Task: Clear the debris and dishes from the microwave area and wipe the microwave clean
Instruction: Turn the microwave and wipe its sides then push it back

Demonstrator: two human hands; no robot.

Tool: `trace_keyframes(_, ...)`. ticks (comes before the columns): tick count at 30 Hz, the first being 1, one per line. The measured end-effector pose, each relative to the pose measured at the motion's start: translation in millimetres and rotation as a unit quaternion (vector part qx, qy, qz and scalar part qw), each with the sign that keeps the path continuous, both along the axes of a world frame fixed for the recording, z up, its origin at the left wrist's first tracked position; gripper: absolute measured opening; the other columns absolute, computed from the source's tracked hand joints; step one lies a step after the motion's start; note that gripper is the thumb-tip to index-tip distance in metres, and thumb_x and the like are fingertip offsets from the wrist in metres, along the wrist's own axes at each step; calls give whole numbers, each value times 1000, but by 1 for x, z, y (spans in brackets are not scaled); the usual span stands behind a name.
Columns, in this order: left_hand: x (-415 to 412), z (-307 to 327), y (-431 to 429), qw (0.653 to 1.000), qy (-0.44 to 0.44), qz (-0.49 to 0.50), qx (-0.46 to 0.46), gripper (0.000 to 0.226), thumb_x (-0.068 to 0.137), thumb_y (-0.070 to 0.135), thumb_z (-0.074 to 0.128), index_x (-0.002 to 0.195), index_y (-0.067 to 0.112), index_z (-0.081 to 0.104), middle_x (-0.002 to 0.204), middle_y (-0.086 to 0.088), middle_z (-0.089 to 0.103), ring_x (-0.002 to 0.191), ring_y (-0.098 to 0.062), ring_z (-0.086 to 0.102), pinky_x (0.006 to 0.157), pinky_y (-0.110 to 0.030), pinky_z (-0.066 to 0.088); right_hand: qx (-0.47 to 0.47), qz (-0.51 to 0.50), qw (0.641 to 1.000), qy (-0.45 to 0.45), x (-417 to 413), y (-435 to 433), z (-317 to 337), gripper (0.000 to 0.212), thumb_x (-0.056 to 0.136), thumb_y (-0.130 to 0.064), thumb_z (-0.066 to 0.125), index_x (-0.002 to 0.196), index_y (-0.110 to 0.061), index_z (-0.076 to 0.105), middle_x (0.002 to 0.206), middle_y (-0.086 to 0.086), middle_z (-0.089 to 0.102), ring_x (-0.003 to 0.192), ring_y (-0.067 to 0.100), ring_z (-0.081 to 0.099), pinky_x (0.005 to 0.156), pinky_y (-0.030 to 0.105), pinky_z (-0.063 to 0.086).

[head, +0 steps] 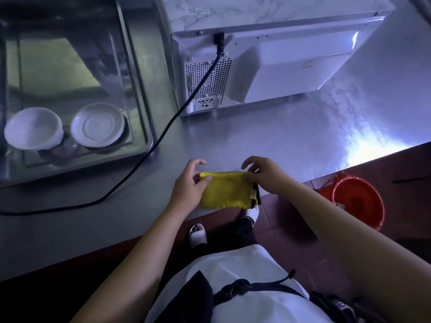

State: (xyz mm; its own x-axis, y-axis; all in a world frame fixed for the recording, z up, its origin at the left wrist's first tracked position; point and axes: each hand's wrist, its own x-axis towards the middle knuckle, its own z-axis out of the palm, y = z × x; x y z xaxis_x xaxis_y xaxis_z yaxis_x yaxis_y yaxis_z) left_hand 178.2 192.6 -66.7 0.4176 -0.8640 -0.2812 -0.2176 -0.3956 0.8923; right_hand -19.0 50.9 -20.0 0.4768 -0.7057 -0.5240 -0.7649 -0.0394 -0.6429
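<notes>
Here the yellow cloth [224, 192] is folded into a compact rectangle, with a dark trim and a small pale tag showing along its right edge. It sits at the front edge of the steel counter [256, 141], in front of the microwave [279, 66] and well apart from it. The left hand [189, 185] grips the upper left corner, thumb on top and fingers curled behind the fold. The right hand [265, 174] pinches the upper right corner between thumb and fingertips, and the other fingers are arched above it. Whether the cloth rests on the counter or is held just clear of it cannot be determined. The microwave presents its rear panel, vent grille and power cord [163, 136]; its door and interior face away and are hidden, and its top is cut off by the frame. The label on the rear panel is too small to read. The cord runs across the counter and leaves the frame at the left. In the sink [137, 89], a white bowl [32, 128] and a white plate [98, 124] lie side by side. A red bucket [356, 201] stands on the floor; its contents are too dim to make out.
</notes>
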Motion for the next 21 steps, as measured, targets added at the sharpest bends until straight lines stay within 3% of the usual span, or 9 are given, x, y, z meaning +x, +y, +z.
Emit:
trace_keyframes(2, -2, -3, -6, 1000, -7, 3, 24, 30, 91, 25, 70, 116, 35, 57, 100, 4, 63, 88, -11, 62, 70, -10, 43, -8, 4, 1000, 17, 6, 0, -6, 11, 90, -13, 66, 97, -22, 65, 90, 1, 66, 69, 20, 57, 62, 29, 46)
trace_keyframes(5, -8, -1, -8, 998, -40, 9, 37, 32, 91, 20, 70, 121, 21, 61, 113, 1, 63, 99, -13, 60, 84, -23, 47, -41, -14, 997, 69, 14, 11, -16, 22, 90, -14, 62, 112, -18, 65, 109, 7, 66, 86, 24, 60, 72, 32, 47)
trace_keyframes(8, -14, 11, 5, 970, -229, -9, -74, 28, 90, 15, 67, 118, 15, 64, 114, 0, 62, 104, -11, 51, 89, -18, 39, -217, 3, 973, 75, 10, 35, -15, 34, 89, -11, 62, 122, -16, 65, 124, 8, 59, 115, 32, 53, 96, 43, 41)
trace_keyframes(11, -28, 10, 24, 912, -337, -162, -169, 40, 87, 18, 65, 125, 8, 64, 129, -9, 63, 121, -25, 54, 105, -36, 42, -379, 67, 923, -23, 0, 69, -19, 32, 83, -12, 62, 114, -12, 70, 121, 10, 65, 115, 36, 59, 97, 48, 41)
trace_keyframes(13, -33, 0, 35, 878, -386, -279, -45, 76, 88, 43, 64, 152, 11, 38, 161, -10, 30, 150, -31, 26, 120, -49, 24, -325, 146, 934, 33, -14, 83, -29, 57, 89, -41, 51, 142, -18, 52, 153, 4, 45, 143, 30, 40, 114, 56, 27)
trace_keyframes(15, -26, -13, 41, 822, -443, -347, 87, 100, 90, 68, 47, 158, 19, -8, 165, -4, -16, 153, -26, -14, 124, -50, -2, -244, 222, 931, 159, -31, 79, -42, 94, 82, -72, 40, 160, -31, 8, 168, -9, 3, 155, 21, 4, 121, 60, 7)
trace_keyframes(16, -23, -18, 41, 805, -459, -361, 106, 104, 90, 72, 42, 155, 21, -20, 162, -2, -27, 150, -24, -23, 123, -49, -8, -239, 243, 922, 181, -36, 76, -49, 104, 78, -76, 45, 159, -35, -5, 167, -12, -6, 155, 21, -2, 120, 62, 5)
trace_keyframes(18, -18, -25, 34, 806, -461, -356, 101, 103, 89, 73, 39, 153, 22, -24, 160, 0, -31, 149, -22, -26, 122, -48, -10, -256, 236, 921, 175, -38, 69, -59, 113, 76, -71, 60, 158, -36, -9, 167, -12, -4, 156, 22, -1, 120, 63, 6)
trace_keyframes(21, -17, -25, 22, 816, -453, -343, 100, 98, 91, 71, 35, 152, 25, -26, 161, 3, -30, 151, -19, -23, 120, -49, -11, -271, 208, 923, 175, -30, 60, -64, 113, 79, -64, 66, 156, -39, -13, 167, -14, -2, 155, 24, 0, 119, 64, 6)
